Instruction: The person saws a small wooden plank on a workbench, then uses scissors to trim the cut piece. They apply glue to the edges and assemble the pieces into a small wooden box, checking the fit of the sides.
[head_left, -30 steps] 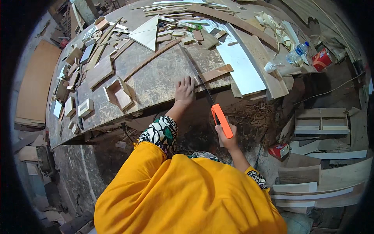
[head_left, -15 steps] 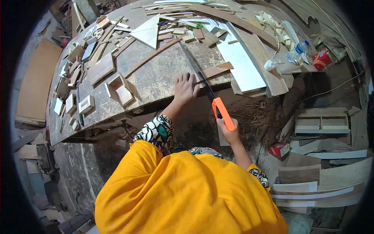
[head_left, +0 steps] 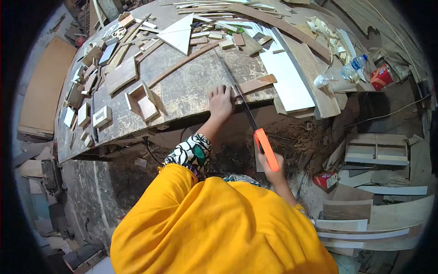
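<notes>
My right hand is wrapped round the orange handle of a handsaw, held out beyond the bench's near edge. Its long dark blade slants up and left across a short wooden strip lying at that edge. Just left of the blade, my left hand bears down on the bench with its fingers bent over the strip's left end. That end is mostly hidden under the hand. The strip's right end, with an orange-brown tip, rests toward a white board.
The worktable carries a small open wooden box, a triangular white panel and many offcuts. A plastic bottle lies at the right. Below right are a divided wooden tray, a red box and stacked boards.
My right hand has drawn the handsaw back toward me, its handle now lower and nearer. My left hand stays on the strip. The whole view has shifted slightly.
</notes>
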The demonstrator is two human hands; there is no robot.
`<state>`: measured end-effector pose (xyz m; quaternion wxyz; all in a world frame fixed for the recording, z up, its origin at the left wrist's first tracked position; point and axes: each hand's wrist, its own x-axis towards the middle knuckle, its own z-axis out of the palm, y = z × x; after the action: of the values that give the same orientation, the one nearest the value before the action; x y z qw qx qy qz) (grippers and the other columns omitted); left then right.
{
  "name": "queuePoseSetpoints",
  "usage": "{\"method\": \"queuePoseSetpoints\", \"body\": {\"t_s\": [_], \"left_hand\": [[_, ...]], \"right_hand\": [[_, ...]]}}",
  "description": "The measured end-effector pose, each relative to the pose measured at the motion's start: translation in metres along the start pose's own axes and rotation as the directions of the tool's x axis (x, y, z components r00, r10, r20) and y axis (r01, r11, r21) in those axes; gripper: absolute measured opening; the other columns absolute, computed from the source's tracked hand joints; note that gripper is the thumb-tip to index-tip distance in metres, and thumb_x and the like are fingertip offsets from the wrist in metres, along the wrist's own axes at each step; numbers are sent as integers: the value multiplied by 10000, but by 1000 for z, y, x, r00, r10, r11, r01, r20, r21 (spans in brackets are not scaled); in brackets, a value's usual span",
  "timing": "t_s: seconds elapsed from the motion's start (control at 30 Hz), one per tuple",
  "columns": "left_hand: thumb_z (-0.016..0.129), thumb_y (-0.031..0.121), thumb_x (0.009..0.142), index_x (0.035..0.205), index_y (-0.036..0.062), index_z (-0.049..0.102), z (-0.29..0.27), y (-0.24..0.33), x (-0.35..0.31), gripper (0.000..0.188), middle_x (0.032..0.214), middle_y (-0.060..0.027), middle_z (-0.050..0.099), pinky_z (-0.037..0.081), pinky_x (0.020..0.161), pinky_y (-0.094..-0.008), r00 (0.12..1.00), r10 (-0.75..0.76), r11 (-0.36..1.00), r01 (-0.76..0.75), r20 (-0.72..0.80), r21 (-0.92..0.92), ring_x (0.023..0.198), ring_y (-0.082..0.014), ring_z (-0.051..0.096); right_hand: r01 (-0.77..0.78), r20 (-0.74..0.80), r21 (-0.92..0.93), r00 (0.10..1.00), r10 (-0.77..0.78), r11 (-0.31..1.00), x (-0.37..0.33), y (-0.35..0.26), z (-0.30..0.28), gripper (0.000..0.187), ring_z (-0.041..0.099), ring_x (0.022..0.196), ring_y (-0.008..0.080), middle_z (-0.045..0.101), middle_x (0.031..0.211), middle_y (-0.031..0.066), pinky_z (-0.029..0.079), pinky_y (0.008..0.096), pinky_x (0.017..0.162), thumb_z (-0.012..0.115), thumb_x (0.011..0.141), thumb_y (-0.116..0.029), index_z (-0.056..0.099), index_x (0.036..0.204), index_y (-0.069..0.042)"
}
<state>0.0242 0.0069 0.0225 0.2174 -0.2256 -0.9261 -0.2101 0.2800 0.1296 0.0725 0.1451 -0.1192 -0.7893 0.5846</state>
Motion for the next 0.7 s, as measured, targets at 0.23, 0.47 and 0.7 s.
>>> {"method": "queuePoseSetpoints", "body": {"t_s": [0.23, 0.47, 0.7], "left_hand": [[593, 315, 830, 1141, 80, 563, 5, -6, 2, 390, 1113, -124, 529, 358, 889, -432, 999, 47, 999, -47, 21, -16, 1071, -294, 474], [608, 324, 827, 1145, 94, 565, 3, -1, 7, 394, 1099, -115, 535, 368, 878, -451, 999, 17, 1000, -16, 46, -19, 1050, -308, 484], [603, 298, 810, 1118, 67, 580, -1, -6, 3, 386, 1082, -120, 534, 360, 875, -442, 999, 36, 996, -36, 2, -79, 1041, -301, 481]], "right_hand": [[-80, 84, 120, 994, 70, 990, 6, 5, -22, 262, 426, 525, 53, 459, 569, -44, 335, 258, 481, 656, 845, -110, 524, 634, -31], [46, 47, 13, 998, -47, 999, 47, 4, 7, 253, 444, 523, 82, 461, 556, -8, 348, 287, 478, 654, 848, -107, 524, 662, 5], [-2, 144, -12, 990, 4, 1000, -6, 0, -37, 164, 427, 523, 81, 476, 554, 16, 360, 300, 485, 648, 842, -106, 599, 798, 44]]}}
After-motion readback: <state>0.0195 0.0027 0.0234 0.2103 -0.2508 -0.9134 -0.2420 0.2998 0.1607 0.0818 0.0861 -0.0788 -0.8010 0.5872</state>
